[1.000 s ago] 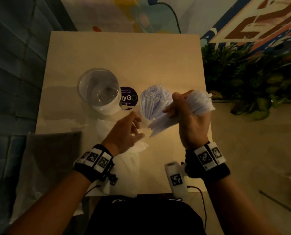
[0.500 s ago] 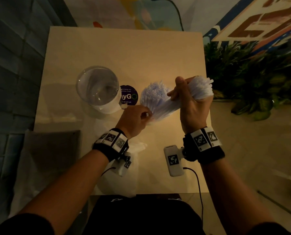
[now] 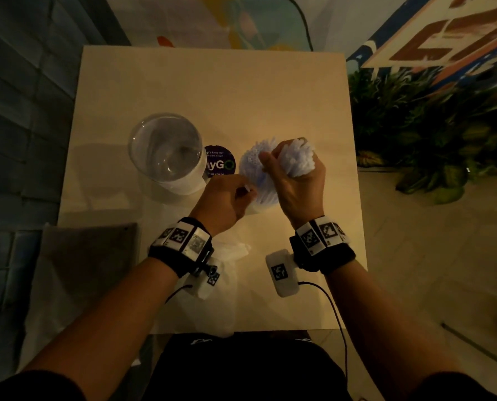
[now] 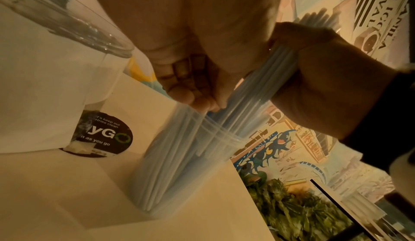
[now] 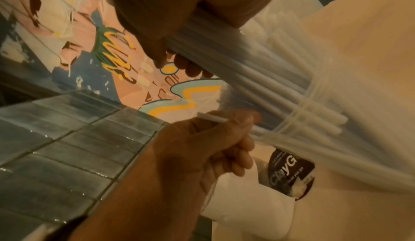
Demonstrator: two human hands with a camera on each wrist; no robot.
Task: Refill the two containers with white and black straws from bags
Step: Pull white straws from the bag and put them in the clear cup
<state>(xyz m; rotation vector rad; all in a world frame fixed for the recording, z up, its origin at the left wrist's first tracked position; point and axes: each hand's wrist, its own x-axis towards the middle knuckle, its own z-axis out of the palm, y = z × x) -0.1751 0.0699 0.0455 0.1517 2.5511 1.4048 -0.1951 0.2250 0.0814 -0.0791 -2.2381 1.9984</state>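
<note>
On the table stands a clear container [image 3: 266,195] [image 4: 179,173] packed with white straws [image 3: 248,162]. My right hand [image 3: 293,183] [image 4: 325,85] grips a thick bundle of white straws [image 3: 298,157] [image 5: 247,70] upright, its lower ends inside that container. My left hand [image 3: 227,198] [image 5: 202,147] is at the container's near rim and pinches a single white straw [image 5: 213,118] between thumb and finger. A second, wider clear container [image 3: 166,151] stands to the left and holds no straws. I see no black straws.
A round dark sticker [image 3: 219,164] lies between the two containers. A crumpled white plastic bag [image 3: 221,285] lies under my left wrist. A greyish flat bag [image 3: 88,261] hangs off the table's front left corner. Green plants [image 3: 429,134] stand to the right of the table [image 3: 212,91].
My right hand has swung the bundle from a slant to upright and lowered it into the straw-filled container. My left hand has moved forward to the container's rim.
</note>
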